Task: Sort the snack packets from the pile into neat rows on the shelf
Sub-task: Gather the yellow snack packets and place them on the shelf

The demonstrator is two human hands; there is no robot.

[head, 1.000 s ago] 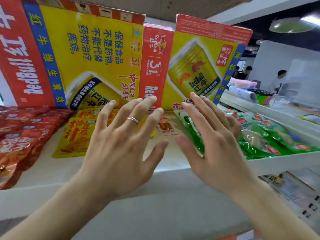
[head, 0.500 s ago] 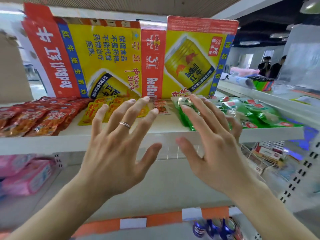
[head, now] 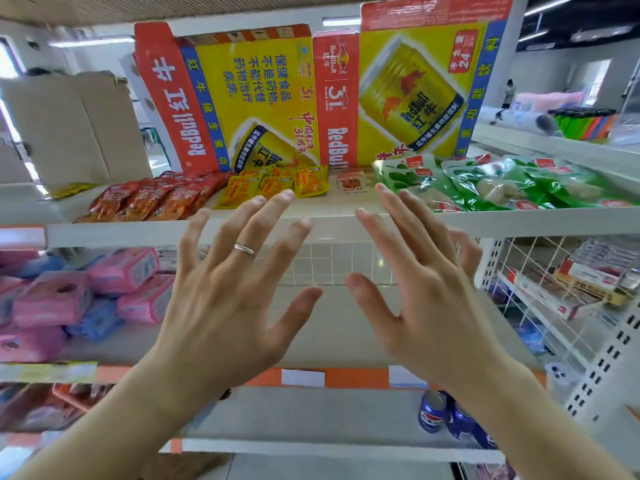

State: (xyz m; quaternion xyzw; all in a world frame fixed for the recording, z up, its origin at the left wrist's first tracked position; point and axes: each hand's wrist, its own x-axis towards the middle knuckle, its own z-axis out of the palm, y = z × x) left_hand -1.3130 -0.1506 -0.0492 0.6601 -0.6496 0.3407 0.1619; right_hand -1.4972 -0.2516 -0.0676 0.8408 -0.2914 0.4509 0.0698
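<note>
On the white top shelf (head: 346, 225) lie rows of snack packets: red ones (head: 149, 199) at the left, yellow ones (head: 273, 183) in the middle, a single small white-and-red packet (head: 351, 180), and green ones (head: 502, 183) at the right. My left hand (head: 228, 296), with a ring on one finger, and my right hand (head: 422, 289) are both held up in front of the shelf edge, fingers spread and straight. Neither hand touches a packet or holds anything.
A flattened red-and-yellow drink carton (head: 311, 95) stands behind the packets. Pink and blue packs (head: 79, 299) fill the shelf below at the left. Blue cans (head: 450, 419) stand on a lower shelf. A wire rack with boxes (head: 571, 282) is at the right.
Both hands have drawn back from the top shelf and dropped lower in view. The camera has pulled away, so the lower shelves now show.
</note>
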